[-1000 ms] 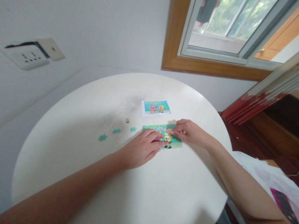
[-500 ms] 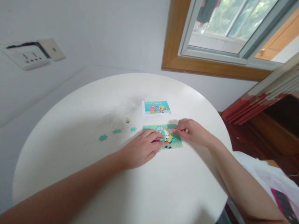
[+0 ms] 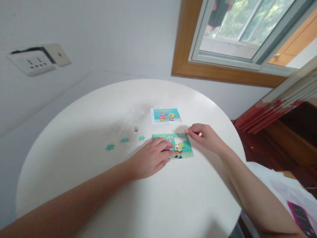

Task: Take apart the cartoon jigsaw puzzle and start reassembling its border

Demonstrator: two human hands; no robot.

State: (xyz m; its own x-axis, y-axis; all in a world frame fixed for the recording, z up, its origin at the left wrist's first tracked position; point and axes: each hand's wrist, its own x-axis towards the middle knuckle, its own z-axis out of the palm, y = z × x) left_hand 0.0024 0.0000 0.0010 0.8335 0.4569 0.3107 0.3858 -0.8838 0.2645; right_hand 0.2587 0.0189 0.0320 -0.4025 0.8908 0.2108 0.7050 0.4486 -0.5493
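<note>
A teal cartoon jigsaw puzzle (image 3: 187, 152) lies on the white round table, mostly assembled, with a pale gap in its upper right part. My left hand (image 3: 155, 158) rests flat over its left side, fingers stretched out and hiding that area. At the upper right corner, my right hand (image 3: 203, 136) has thumb and forefinger pinched together; what they hold, if anything, is too small to make out. Left of the puzzle lie loose teal puzzle pieces (image 3: 110, 146) and a small yellowish piece (image 3: 136, 128).
Behind the puzzle a printed reference picture (image 3: 166, 115) shows the same cartoon scene. The table (image 3: 158, 201) stands against a wall with a socket (image 3: 36, 62) and a wood-framed window (image 3: 223, 73). A pink-edged phone (image 3: 300, 216) lies on white material at the lower right.
My right hand has shifted slightly up and away from the gap toward the puzzle's upper right corner. The left hand stays in place on the puzzle. The view has moved very slightly.
</note>
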